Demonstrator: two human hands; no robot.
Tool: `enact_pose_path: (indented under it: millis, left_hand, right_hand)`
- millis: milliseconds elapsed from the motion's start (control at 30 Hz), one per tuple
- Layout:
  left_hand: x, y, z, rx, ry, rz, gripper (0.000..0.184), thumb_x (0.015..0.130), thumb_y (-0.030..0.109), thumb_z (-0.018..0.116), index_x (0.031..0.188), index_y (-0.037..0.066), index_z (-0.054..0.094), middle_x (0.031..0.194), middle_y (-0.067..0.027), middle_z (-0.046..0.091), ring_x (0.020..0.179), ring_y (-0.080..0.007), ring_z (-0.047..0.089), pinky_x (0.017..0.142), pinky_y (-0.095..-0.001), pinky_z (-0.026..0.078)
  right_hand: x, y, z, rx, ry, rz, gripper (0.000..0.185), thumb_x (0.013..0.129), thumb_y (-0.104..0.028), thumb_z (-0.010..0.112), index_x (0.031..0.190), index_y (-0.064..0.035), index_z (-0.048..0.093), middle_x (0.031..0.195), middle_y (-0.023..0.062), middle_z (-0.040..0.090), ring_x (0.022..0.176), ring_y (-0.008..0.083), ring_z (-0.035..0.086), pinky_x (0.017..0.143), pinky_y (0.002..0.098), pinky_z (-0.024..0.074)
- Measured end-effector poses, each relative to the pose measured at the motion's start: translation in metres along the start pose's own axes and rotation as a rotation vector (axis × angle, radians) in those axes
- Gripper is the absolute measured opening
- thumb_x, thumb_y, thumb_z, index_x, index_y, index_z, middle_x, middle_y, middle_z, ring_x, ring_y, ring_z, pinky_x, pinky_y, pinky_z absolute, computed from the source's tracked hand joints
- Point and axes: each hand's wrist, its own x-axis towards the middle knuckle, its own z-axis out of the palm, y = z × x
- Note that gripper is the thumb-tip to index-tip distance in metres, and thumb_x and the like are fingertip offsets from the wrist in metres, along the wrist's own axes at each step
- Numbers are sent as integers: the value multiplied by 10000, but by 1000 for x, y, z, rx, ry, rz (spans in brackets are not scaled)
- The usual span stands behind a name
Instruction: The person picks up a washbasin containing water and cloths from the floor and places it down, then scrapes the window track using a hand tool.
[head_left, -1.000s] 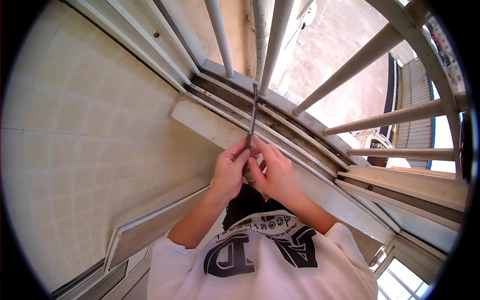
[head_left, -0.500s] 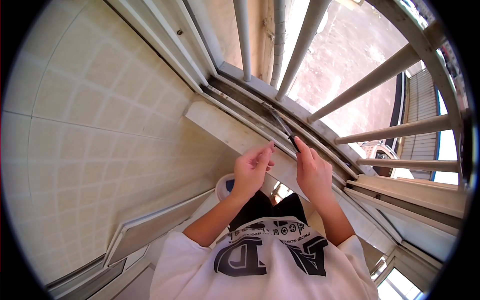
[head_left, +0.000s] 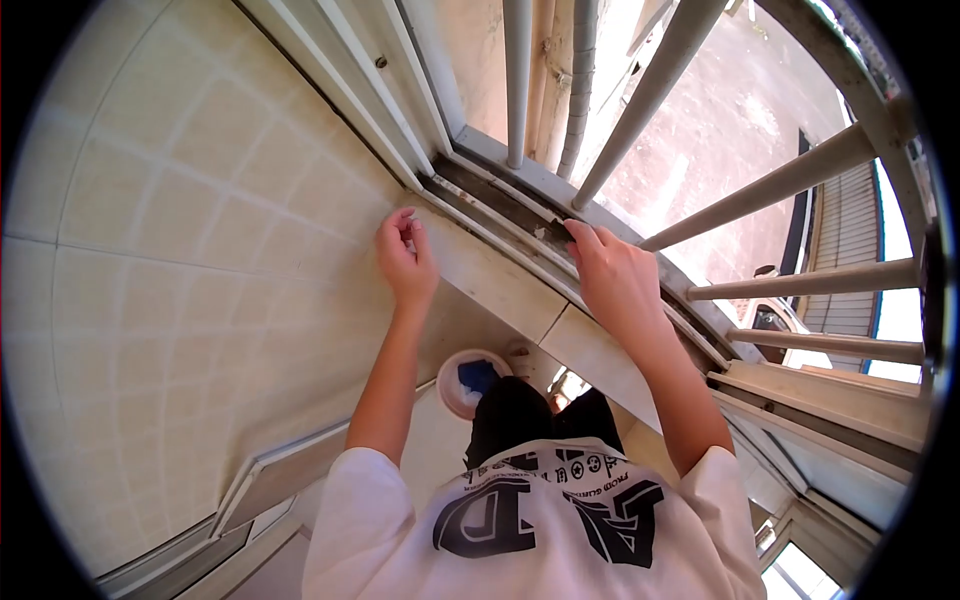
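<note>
My right hand [head_left: 618,275] is over the window track [head_left: 500,200], its fingers closed around a slim black-handled tool [head_left: 560,229]. Only a dark bit of the tool shows at my fingertips, down in the dirty channel; its kind cannot be made out. My left hand [head_left: 404,258] hovers by the tiled wall, above the left end of the pale sill [head_left: 490,270]. Its fingers are curled in, and whatever they may hold is hidden.
Metal bars [head_left: 650,105] stand just beyond the track. Below the sill, a round basin [head_left: 455,398] with a blue cloth [head_left: 478,376] sits by my legs. A tiled wall [head_left: 220,200] rises on the left, and a sliding window frame [head_left: 820,410] is at the right.
My left hand has moved up and left, away from my right hand. My right hand has moved slightly up the track, and the tool's shaft, visible before, is now mostly hidden.
</note>
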Motion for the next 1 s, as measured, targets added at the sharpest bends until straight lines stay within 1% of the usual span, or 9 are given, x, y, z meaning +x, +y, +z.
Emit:
enact_pose_path:
  millis: [100,200,300,500,600,700,800,967,1000]
  left_hand:
    - [8,-12,13,-5,4,110,134,1012,119,601,1106,37,651,970,-93,630,850,-229,575,781,-353,471]
    - [5,-18,28,-68,34,88,121,1015,138,578,1046,28,620,943,-112,619,874,-272,563,778,-390,451]
    - [6,-13,29,-17,56,121,133,1012,151,553,1007,25,594,921,-133,613,875,-311,560,778,-425,437]
    - [11,-9,26,62,19,215,128,992,146,535,994,31,589,911,-155,609,872,-365,551,802,-478,419]
    - [11,-7,27,56,17,205,126,990,147,530,987,33,586,911,-155,608,874,-372,550,798,-478,419]
    - [10,-5,27,105,-6,188,157,1038,142,475,1003,25,574,949,-130,588,919,-302,537,848,-407,424]
    - [12,-6,28,94,5,188,169,1008,188,517,977,34,582,909,-158,605,868,-379,553,789,-484,420]
    - [14,-7,27,104,11,225,194,1022,215,506,978,42,583,901,-153,600,867,-377,555,781,-485,417]
    - [13,-7,27,109,7,222,198,1024,219,505,979,43,584,900,-152,600,868,-376,555,782,-484,416]
  right_hand:
    - [37,-13,7,5,-43,-68,243,995,-173,635,1223,-109,688,838,103,723,694,325,701,580,437,530]
    - [71,-23,20,-6,-163,-134,280,975,-160,637,1243,-105,695,806,132,716,692,329,701,582,448,528]
    - [92,-31,40,2,-196,-152,321,941,-135,643,1255,-102,700,766,150,708,695,336,701,587,454,529]
    - [84,-18,9,-90,-347,-89,250,918,-134,629,1146,-100,725,752,150,708,699,358,707,605,451,539]
    - [86,-21,-19,-115,-412,-45,192,921,-142,626,1082,-100,724,752,158,708,699,363,708,611,455,547]
    - [105,-34,11,-68,-318,-118,187,884,-105,629,1051,-89,712,776,160,713,726,362,718,620,461,557]
    - [117,-39,23,-104,-338,-147,206,838,-73,642,1030,-79,716,789,161,714,748,357,726,625,456,561]
    - [111,-38,-53,-202,-543,-69,173,824,-70,657,987,-75,717,775,153,712,746,354,723,631,456,564]
    - [112,-39,-49,-184,-489,-100,166,827,-73,656,981,-73,718,768,151,710,747,354,724,634,457,565]
